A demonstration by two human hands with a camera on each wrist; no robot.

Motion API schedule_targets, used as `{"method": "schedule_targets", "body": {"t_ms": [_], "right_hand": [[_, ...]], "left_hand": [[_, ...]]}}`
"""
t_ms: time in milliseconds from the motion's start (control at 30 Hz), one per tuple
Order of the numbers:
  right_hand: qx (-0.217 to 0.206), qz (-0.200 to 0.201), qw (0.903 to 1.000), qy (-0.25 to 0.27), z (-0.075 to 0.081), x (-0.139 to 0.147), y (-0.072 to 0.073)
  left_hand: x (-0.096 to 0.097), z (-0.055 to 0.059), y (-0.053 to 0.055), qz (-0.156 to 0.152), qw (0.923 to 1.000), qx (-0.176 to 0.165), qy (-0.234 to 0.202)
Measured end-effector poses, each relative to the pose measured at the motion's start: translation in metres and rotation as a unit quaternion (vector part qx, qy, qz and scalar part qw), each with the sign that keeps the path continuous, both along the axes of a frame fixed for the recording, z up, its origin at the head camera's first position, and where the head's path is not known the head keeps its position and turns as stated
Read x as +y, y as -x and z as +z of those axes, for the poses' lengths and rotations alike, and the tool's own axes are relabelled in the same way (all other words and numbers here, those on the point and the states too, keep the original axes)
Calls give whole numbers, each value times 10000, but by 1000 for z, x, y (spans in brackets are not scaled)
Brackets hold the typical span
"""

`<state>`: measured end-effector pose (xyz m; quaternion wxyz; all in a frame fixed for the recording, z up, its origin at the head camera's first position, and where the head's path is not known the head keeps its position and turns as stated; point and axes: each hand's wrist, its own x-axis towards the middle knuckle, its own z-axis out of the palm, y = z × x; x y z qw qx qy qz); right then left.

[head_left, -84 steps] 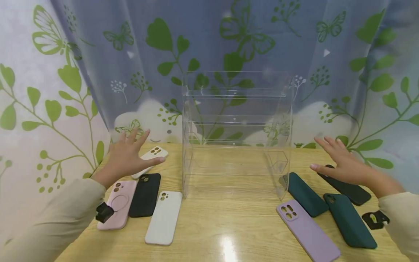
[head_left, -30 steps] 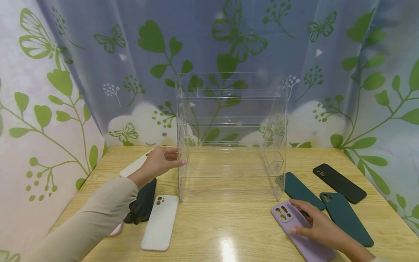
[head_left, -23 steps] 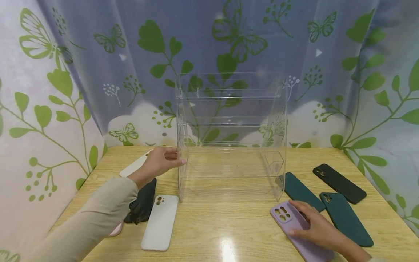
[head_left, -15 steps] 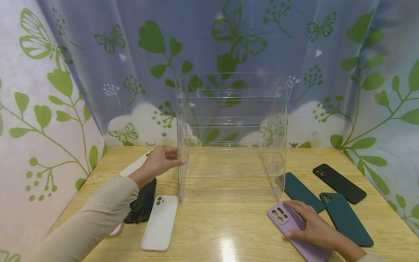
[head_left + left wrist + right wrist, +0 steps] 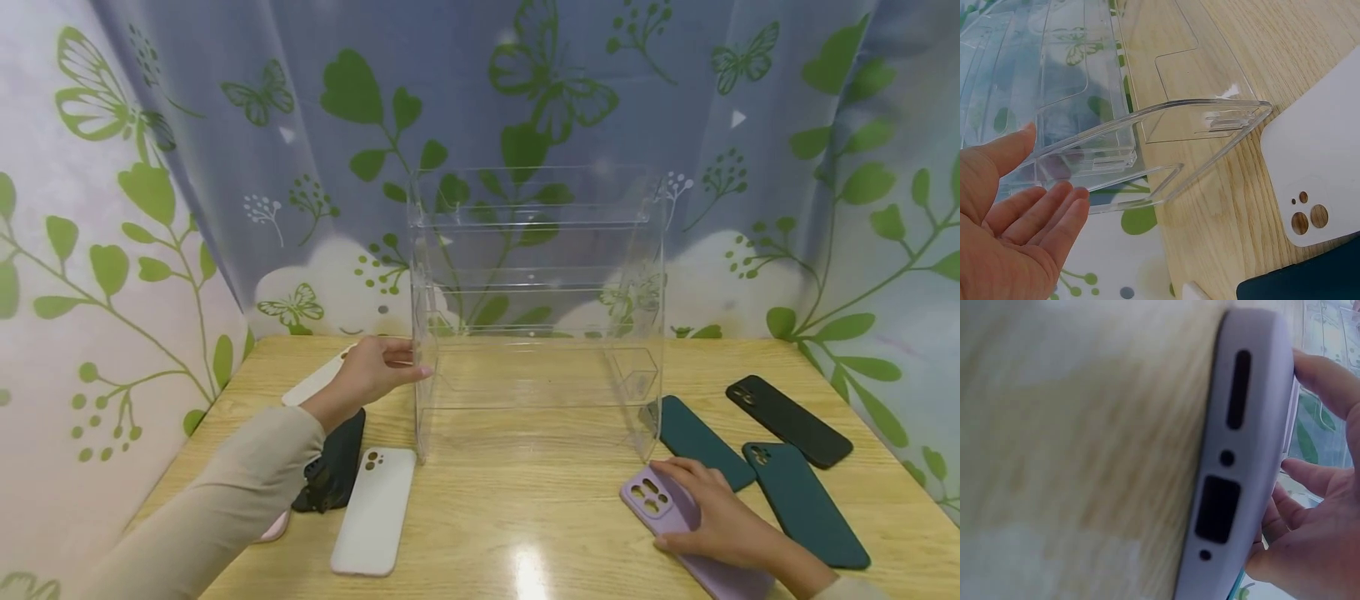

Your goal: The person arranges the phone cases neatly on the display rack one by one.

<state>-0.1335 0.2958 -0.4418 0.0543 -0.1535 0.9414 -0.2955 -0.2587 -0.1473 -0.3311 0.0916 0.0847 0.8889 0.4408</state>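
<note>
A tiered clear acrylic display stand (image 5: 540, 407) stands upright in the middle of the table. My left hand (image 5: 366, 372) holds its left side panel, thumb on one face and fingers on the other; the left wrist view shows the panel (image 5: 1210, 112) running between them. At the front right, my right hand (image 5: 723, 521) grips a purple phone case (image 5: 633, 492) by its edges, near the camera cutouts. The right wrist view shows the case's end (image 5: 1241, 425) with its port openings, low over the tabletop. The hand covers part of the case's back.
Left of the stand lie a white case (image 5: 373, 512), a black case (image 5: 345, 458), a mostly hidden pink case (image 5: 276, 527) and another white case (image 5: 311, 381). On the right are two dark teal cases (image 5: 705, 446) and a black one (image 5: 791, 421). A patterned curtain (image 5: 300, 167) hangs behind.
Both hands were raised and spread at first. The left has come to the stand's side panel, the right down onto the purple case, which has shifted slightly left. The head view has moved a little.
</note>
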Motion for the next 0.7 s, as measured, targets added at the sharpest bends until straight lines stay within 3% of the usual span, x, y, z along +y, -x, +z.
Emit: {"method": "schedule_targets", "body": {"t_ms": [467,600,700], "right_hand": [[-216,-24,9998,-39,1,-2,0],[-251,45,9997,14,8,-2,-1],[-43,74,9999,67,19,-3,0]], "left_hand": [[1,0,-1,25,10000,-1,62],[2,-1,-1,41,10000,-10,41],[2,-1,-1,40,10000,0,-9]]}}
